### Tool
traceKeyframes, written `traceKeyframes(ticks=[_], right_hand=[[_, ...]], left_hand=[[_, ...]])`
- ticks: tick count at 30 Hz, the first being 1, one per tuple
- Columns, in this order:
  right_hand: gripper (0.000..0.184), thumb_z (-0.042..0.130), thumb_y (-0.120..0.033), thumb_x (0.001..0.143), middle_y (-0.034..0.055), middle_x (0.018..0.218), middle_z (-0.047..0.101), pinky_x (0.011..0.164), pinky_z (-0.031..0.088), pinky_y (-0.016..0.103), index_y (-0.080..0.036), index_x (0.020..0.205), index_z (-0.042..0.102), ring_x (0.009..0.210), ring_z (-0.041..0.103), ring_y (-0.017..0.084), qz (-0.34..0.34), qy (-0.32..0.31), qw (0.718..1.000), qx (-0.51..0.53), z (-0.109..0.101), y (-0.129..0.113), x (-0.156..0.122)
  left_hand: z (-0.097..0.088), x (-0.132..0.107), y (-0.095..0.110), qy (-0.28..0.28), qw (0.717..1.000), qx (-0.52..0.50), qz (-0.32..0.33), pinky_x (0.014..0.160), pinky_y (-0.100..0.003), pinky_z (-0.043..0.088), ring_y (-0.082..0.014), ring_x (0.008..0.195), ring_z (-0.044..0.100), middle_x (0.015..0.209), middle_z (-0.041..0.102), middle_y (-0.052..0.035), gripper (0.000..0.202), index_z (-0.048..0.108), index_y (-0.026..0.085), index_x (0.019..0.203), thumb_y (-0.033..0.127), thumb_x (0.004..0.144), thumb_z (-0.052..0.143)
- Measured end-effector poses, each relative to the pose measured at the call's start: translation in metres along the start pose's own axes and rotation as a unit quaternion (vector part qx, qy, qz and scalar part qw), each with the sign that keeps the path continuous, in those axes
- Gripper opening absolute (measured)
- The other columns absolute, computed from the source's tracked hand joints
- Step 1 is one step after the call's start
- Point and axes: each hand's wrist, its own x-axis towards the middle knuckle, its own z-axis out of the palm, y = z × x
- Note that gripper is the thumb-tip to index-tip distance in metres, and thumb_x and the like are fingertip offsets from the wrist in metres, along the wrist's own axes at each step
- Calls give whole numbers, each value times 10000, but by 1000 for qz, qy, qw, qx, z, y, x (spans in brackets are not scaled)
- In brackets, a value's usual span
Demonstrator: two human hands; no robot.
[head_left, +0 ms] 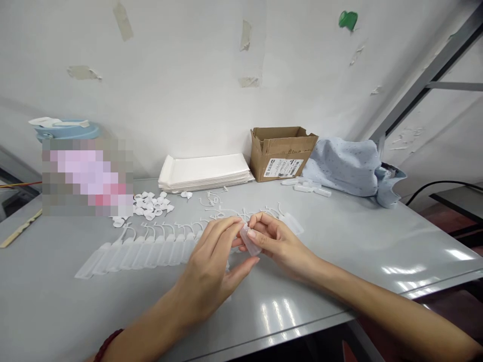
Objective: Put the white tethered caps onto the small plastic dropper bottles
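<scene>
Your left hand [211,266] and right hand [277,241] meet above the grey table [339,261], both pinching 1 small clear tube [249,240] between their fingertips. The row of clear tubes [139,251] lies just left of your left hand.

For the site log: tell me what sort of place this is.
Likely a small assembly or packing workbench: a row of clear plastic tubes, a pile of white caps and a cardboard box.

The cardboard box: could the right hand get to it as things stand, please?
Probably yes: only flat plastic parts lie between the right hand and the box, though it pinches a tube.
</scene>
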Motion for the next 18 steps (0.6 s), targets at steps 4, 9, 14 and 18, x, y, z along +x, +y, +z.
traceKeyframes(ticks=[4, 9, 14, 18], right_hand=[[287, 697, -324, 806, -10, 923, 631, 802, 509, 317, -226, 937, 461, 847, 692, 155, -16, -5, 1000, 9, 0, 2, 0], [248, 676, -338, 820, -2, 926, 599, 775, 504, 308, -211, 905, 480, 846, 696, 170, -18, -17, 999, -39, 0, 0, -1], [273, 695, -391, 786, -2, 879, 604, 631, 472, 251, -190, 859, 526, 667, 670, 125, 16, 8, 989, -144, -2, -5, -2], [216, 642, -360, 827, -8, 638, 613, 578, 467, 235, -147, 840, 610, 572, 608, 113, 57, -22, 960, -274, -5, -13, -4]], left_hand=[[0, -1, 1, 4, 1000, -13, -9, 928, -388, 482, -247, 1103, 534, 1162, 571, -134, 438, 430, 168, 1226, 173, 835, 628], [-7, 2, 4, -39, 997, -39, -58, 872, -388, 493, -241, 1065, 535, 1133, 579, -101, 482, 405, 199, 1218, 187, 802, 647], [-17, 7, 3, -124, 986, -78, -78, 838, -376, 492, -237, 1029, 527, 1084, 593, -66, 421, 460, 229, 1129, 178, 766, 667], [-25, 9, -1, -210, 970, -104, -69, 815, -357, 489, -223, 980, 528, 1032, 610, -39, 248, 552, 238, 992, 186, 772, 655]])
